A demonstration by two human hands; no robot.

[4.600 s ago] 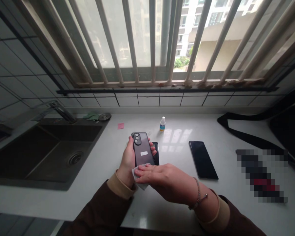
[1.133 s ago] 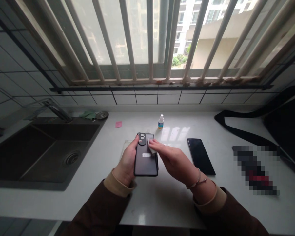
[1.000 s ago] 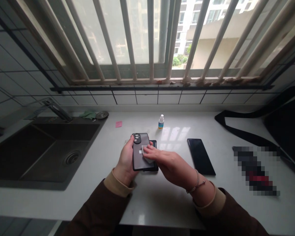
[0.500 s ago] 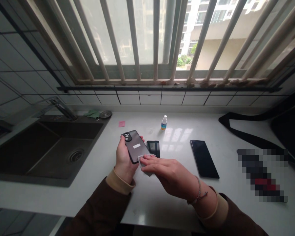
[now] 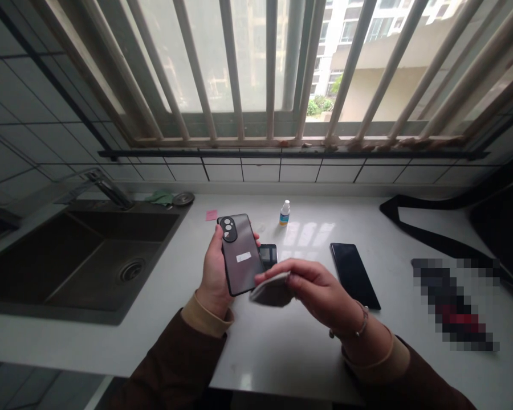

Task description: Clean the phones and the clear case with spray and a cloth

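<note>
My left hand grips a dark grey smartphone upright, its back facing me. The phone has a black camera bump at the top and a small white label on its back. My right hand pinches a folded grey cleaning cloth just off the phone's lower right edge. Behind the held phone, a dark flat slab lies on the counter, mostly hidden. A black phone lies flat to the right of my right hand.
A small dropper bottle and a pink sticky note stand near the wall. A dark steel sink is set in the white counter to the left. A black strap and a pixelated object lie to the right.
My right hand has lifted the cloth off the phone and moved slightly right. The left hand has turned the phone more upright and raised it a little.
</note>
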